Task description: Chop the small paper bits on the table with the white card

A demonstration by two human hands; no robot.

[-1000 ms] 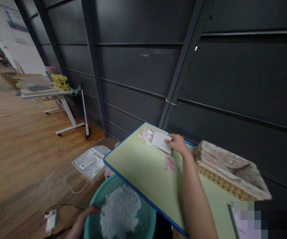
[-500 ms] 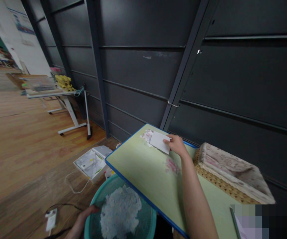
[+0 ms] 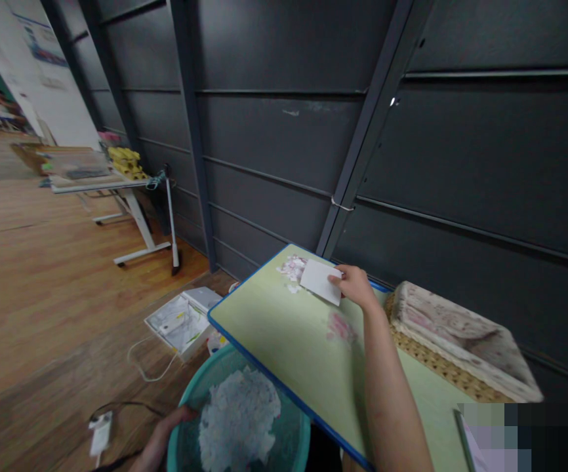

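Note:
My right hand (image 3: 355, 285) pinches a white card (image 3: 321, 280) by its right edge, thumb on top. The card is held low over the pale green tabletop (image 3: 264, 321), its left edge beside a small pile of torn paper scraps (image 3: 292, 267). My left hand (image 3: 168, 426) is closed on the rim of a teal plastic basket (image 3: 193, 393) below the table's front edge. Inside the basket is a heap of white paper scraps (image 3: 239, 419). A pink flower print (image 3: 340, 326) shows on the tabletop near my right forearm.
A cloth-lined wicker basket (image 3: 441, 360) stands on the table's right side. On the floor lie an open white box (image 3: 180, 324) and a power strip (image 3: 100, 432) with cords. A dark panelled wall (image 3: 274, 137) rises behind; another table (image 3: 101, 183) stands far left.
My right hand has moved the card slightly to the right, and more of the scrap pile shows. The left hand and teal basket stay in place.

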